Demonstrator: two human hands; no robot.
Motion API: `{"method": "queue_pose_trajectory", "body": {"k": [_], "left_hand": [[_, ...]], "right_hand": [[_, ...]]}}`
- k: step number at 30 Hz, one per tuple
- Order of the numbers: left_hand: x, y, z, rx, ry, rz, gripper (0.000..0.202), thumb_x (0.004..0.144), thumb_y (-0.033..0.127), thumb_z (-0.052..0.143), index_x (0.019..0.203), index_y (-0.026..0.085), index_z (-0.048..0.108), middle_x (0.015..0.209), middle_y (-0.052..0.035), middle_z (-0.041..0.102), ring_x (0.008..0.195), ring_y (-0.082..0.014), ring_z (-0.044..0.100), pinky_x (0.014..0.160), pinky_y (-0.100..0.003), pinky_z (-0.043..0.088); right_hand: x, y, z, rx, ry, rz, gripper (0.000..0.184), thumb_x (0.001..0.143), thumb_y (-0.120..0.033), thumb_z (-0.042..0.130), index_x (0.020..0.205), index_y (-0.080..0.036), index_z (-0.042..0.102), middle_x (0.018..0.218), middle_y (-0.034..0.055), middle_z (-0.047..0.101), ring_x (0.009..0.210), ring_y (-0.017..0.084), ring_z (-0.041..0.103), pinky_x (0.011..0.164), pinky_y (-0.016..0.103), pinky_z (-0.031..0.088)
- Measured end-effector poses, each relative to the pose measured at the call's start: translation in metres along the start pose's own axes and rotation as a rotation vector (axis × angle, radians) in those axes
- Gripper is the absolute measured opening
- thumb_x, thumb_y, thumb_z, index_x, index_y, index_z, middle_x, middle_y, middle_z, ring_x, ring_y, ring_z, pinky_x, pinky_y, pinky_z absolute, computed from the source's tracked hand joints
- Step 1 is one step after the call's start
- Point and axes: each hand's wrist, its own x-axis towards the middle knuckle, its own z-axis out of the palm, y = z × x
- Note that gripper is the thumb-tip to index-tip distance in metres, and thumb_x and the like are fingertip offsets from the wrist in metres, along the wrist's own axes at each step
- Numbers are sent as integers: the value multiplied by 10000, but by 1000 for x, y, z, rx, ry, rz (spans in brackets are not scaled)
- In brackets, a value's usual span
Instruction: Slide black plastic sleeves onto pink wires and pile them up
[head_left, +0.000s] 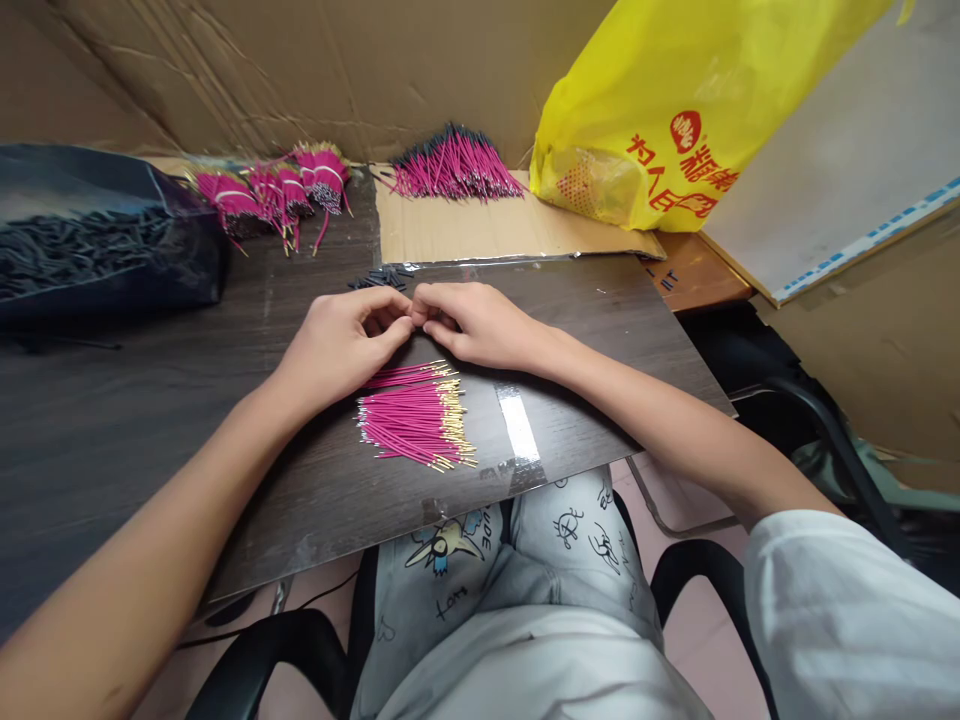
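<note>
My left hand [341,342] and my right hand [472,322] meet fingertip to fingertip over the dark wooden board [585,330]. Both are pinched closed on something small that I cannot make out. Just below them lies a loose pile of short pink wires with gold tips [416,415]. A few small black sleeves [382,277] lie on the board just beyond my fingers.
Tied bundles of pink wires [270,192] lie at the back left, and a fanned heap of pink wires with black ends [454,165] rests on cardboard [517,232]. A dark bag of black sleeves [90,240] sits left. A yellow plastic bag [675,110] stands back right.
</note>
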Motion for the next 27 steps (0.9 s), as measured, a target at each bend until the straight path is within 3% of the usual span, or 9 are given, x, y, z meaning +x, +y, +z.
{"method": "queue_pose_trajectory", "body": {"k": [12,27], "left_hand": [[-1,-6,1,6,10,37,248,885,406,610,931,210,754,784,-15,700,650,-165,542,648,-303,401],[0,3,-2,51,-16,60,237,924,350,597,943,167,746,810,-9,708,666,-141,524,661,-293,396]], "right_hand": [[0,1,0,11,3,-12,121,966,-73,495,1025,-154,563,1018,54,684,897,179,596,803,306,414],[1,-1,-3,-13,-31,-2,146,974,-72,465,1057,-136,566,1045,70,683,902,180,590,811,307,410]]}}
